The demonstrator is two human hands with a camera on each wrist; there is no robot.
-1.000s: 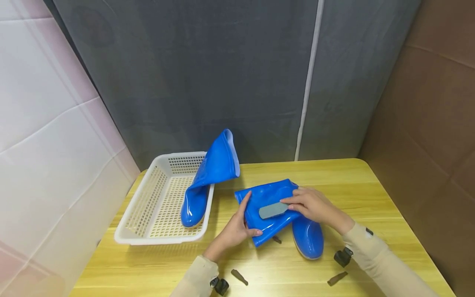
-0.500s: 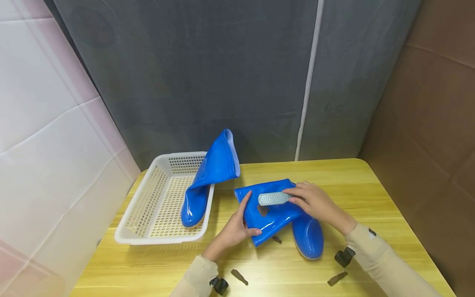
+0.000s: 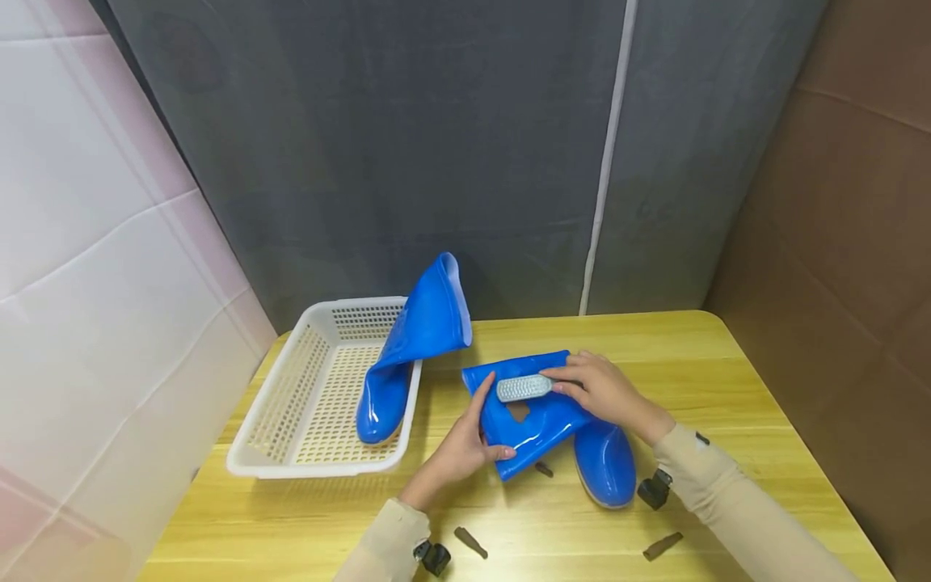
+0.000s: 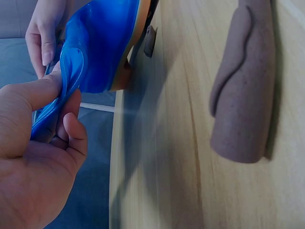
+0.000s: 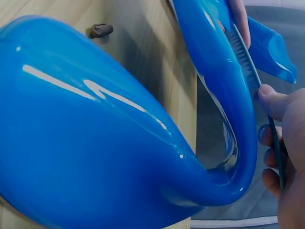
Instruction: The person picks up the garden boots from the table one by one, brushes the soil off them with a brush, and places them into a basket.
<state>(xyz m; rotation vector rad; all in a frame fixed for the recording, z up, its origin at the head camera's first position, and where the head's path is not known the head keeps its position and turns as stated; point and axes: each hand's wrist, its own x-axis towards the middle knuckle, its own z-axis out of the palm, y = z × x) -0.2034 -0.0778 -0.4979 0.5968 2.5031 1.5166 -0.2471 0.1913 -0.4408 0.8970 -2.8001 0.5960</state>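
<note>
My left hand (image 3: 465, 449) grips the folded top edge of a shiny blue rain boot (image 3: 537, 443); in the left wrist view the thumb (image 4: 35, 95) and fingers pinch the rim. The boot's shaft is bent over, with the toe low on the table. My right hand (image 3: 600, 392) holds a grey-blue brush (image 3: 525, 388) by its handle. Its bristles show in the head view, and the right wrist view shows the brush (image 5: 248, 59) close along the shaft. I cannot tell whether they touch. A brown patch (image 3: 519, 411) lies on the shaft just below the brush.
A white perforated basket (image 3: 243, 453) stands on the left, and a second blue boot (image 3: 429, 315) leans over its right side. Several brown clay-like pieces lie on the wooden table (image 3: 575, 550), among them one at the front (image 3: 471, 542) and one at the right (image 3: 663, 546).
The brush was flat-back up over the shaft; it has turned bristles up and come away from the brown patch, which now shows. It then shifted slightly left. The left hand stays on the boot.
</note>
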